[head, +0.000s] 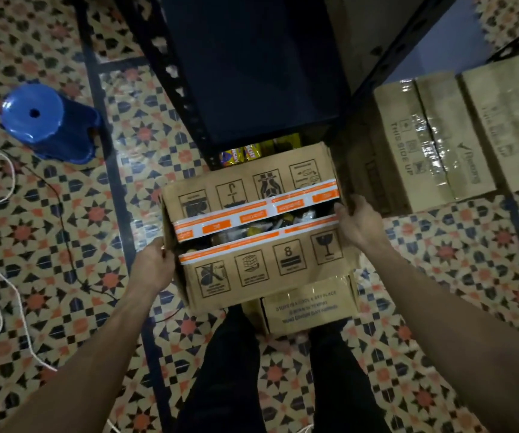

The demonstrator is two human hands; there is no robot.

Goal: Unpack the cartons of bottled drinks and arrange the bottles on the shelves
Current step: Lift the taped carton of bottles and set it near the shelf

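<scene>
Your left hand (153, 265) curls round one end of the carton (252, 245) and your right hand (359, 225) clasps the other, so keep it level between your fingers, bottles (288, 220) showing through the slit flaps (264, 264), and seat it squarely on the lower carton (308, 306) beneath.

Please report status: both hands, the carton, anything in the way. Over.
Left hand and right hand grip the carton at its two ends. Tape slit, flaps ajar. Second carton below it, by the legs.
</scene>
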